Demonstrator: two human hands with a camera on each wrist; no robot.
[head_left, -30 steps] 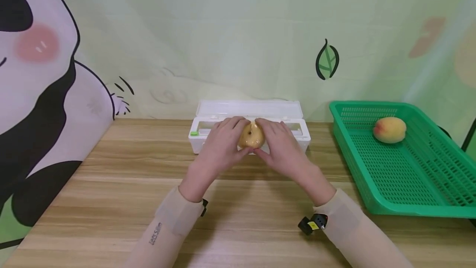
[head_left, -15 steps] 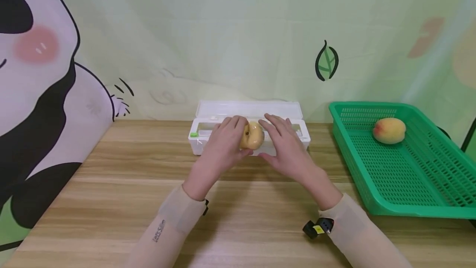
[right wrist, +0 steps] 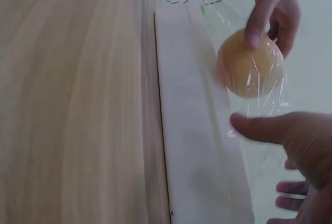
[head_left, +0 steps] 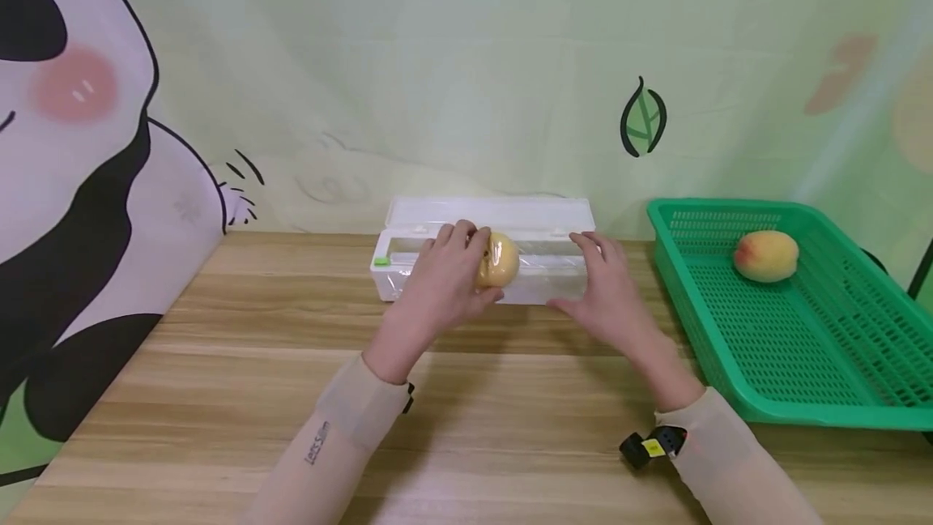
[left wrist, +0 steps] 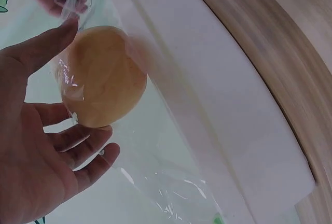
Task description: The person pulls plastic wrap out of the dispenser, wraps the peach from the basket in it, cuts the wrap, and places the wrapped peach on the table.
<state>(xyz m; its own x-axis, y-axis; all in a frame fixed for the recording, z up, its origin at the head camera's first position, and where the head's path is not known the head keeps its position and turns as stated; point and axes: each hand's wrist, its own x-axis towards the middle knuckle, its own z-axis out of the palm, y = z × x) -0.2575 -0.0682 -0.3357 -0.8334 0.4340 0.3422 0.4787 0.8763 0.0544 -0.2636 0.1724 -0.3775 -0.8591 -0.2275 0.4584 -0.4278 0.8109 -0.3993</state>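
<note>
A yellow peach (head_left: 503,260), partly covered by clear cling film (right wrist: 272,94), is held in my left hand (head_left: 443,278) just above a white cling film dispenser (head_left: 539,292). In the left wrist view, thumb and fingers curl round the peach (left wrist: 106,79), and wrinkled film (left wrist: 176,193) stretches beside it along the dispenser. My right hand (head_left: 611,298) hovers at the dispenser's right end, its thumb and fingers spread apart. The right wrist view shows nothing between that thumb and those fingers, with the film's edge near the thumb tip.
The dispenser's lid (head_left: 488,213) stands raised at the back, and a green slider (head_left: 381,262) marks its left end. To the right, a green plastic basket (head_left: 700,347) contains another peach (head_left: 765,256). A printed cloth (head_left: 437,104) hangs behind the wooden table (head_left: 255,347).
My right hand has let go of the wrapped peach and moved right along the dispenser. My left hand keeps the peach, which has turned slightly.
</note>
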